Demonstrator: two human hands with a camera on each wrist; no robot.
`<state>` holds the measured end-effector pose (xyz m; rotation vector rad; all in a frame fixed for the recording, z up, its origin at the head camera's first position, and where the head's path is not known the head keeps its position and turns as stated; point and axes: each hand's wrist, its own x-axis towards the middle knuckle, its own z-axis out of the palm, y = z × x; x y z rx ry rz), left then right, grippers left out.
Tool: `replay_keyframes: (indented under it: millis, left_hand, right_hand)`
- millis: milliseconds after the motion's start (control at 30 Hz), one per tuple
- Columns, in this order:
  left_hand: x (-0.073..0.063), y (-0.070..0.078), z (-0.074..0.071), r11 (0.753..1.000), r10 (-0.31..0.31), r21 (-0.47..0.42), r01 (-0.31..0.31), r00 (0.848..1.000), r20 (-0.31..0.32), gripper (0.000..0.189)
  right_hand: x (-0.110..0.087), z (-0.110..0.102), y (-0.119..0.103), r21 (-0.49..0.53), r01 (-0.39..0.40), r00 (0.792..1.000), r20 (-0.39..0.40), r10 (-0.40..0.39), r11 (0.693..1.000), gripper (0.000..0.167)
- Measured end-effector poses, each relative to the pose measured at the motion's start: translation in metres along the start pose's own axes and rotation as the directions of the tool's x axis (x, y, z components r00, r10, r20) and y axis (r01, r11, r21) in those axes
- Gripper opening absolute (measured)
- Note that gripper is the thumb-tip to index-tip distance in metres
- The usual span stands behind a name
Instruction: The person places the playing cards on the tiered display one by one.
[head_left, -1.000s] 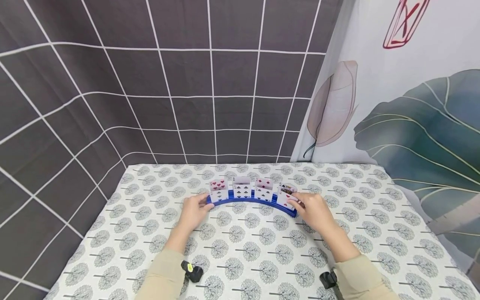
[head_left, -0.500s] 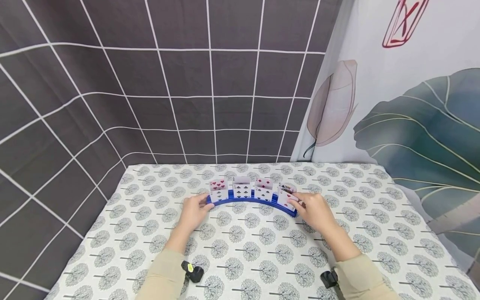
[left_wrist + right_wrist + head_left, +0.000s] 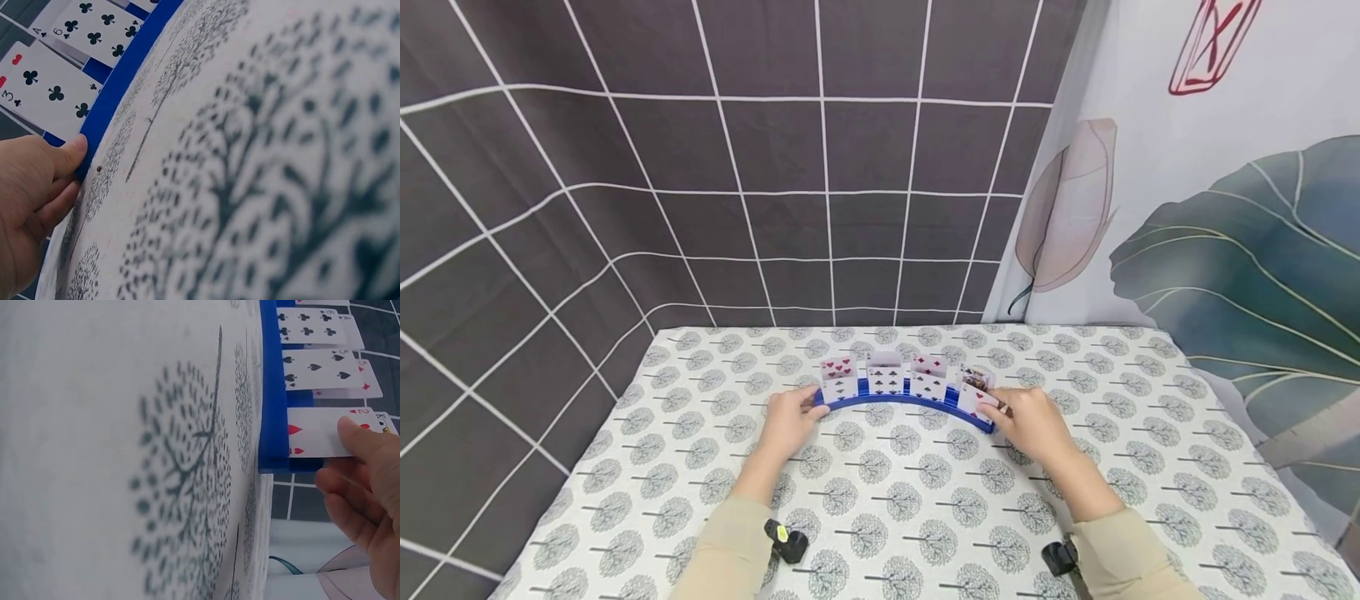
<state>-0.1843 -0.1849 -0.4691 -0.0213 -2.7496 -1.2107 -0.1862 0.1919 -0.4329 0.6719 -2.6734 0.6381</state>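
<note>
A curved blue card holder stands on the table with playing cards upright in a front and a back row. My left hand grips its left end, thumb on the front side, beside the three of clubs. At the other end, my right hand pinches the two of hearts, thumb across its face and fingers behind. That card's lower edge is at the holder, and a king shows partly behind it. Between them stand the six of clubs and five of spades.
A white cloth with grey tree prints covers the table. Behind it hangs a dark grid-patterned curtain, with a white leaf-printed curtain on the right. Each wrist wears a small black camera, such as the left one.
Both hands keep nearly the same places. The two of hearts has shifted very slightly under my right fingers, and a little more of the king shows behind it.
</note>
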Motion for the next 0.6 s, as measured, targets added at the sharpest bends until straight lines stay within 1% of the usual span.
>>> replay_keyframes:
  millis: [100,267,333,400,500,600]
  left_hand:
    - [0.002,0.000,0.000,1.000,-0.011,0.005,0.011,1.000,0.015,0.050]
    - [0.004,-0.001,0.001,0.999,-0.028,0.019,0.028,0.999,0.029,0.052]
    - [0.005,-0.002,0.001,0.999,-0.021,0.025,0.020,0.999,0.029,0.053]
    - [0.005,-0.002,0.001,1.000,-0.014,0.027,0.013,0.999,0.030,0.053]
    - [0.004,-0.002,0.001,1.000,-0.008,0.028,0.007,1.000,0.029,0.053]
    - [0.003,-0.003,0.000,1.000,-0.010,0.022,0.009,0.999,0.042,0.054]
  right_hand:
    - [-0.001,0.000,0.002,0.024,0.000,1.000,-0.012,0.000,1.000,0.033]
    - [-0.001,0.001,0.006,0.044,0.066,0.996,-0.065,-0.063,0.997,0.027]
    - [-0.001,0.001,0.008,0.042,0.096,0.992,-0.083,-0.092,0.995,0.024]
    - [-0.002,0.002,0.010,0.042,0.108,0.990,-0.092,-0.104,0.993,0.025]
    - [-0.004,0.002,0.011,0.064,0.085,0.994,-0.070,-0.080,0.994,0.029]
    - [-0.008,0.001,0.011,0.089,0.027,0.999,-0.035,-0.024,0.996,0.034]
